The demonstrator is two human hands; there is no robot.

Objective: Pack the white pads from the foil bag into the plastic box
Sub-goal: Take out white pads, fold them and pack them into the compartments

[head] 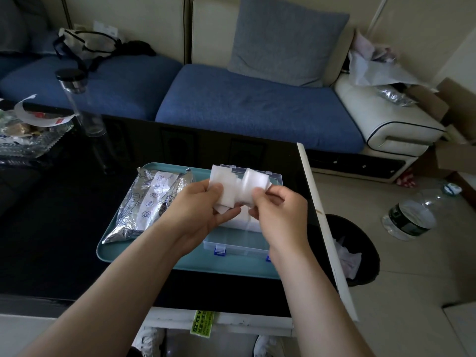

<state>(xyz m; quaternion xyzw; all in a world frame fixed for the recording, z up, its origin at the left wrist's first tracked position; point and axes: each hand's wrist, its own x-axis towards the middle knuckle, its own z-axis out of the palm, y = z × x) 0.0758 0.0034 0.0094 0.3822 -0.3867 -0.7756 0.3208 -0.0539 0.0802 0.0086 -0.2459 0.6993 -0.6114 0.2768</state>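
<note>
The step in hand looks like separating or squaring a stack of white pads (233,185). Next they need lowering flat into the plastic box (239,244) just beneath the hands. The left hand (203,206) and right hand (279,210) each pinch one end of the stack, fingers curled. The foil bag (146,202) lies just left of them.

You are facing a cream sofa (134,21) whose blue seat cushions (244,104) are carrying a grey pillow (286,42) and a tote bag (87,43). A glossy black table (51,228) is standing between you and it, a tall clear bottle (82,106) rising at its far left. To your right, pale floor tiles (412,292) are catching soft light, a black bin (363,240) is standing just beside the table, and a plastic water bottle (409,220) is resting near it.
</note>
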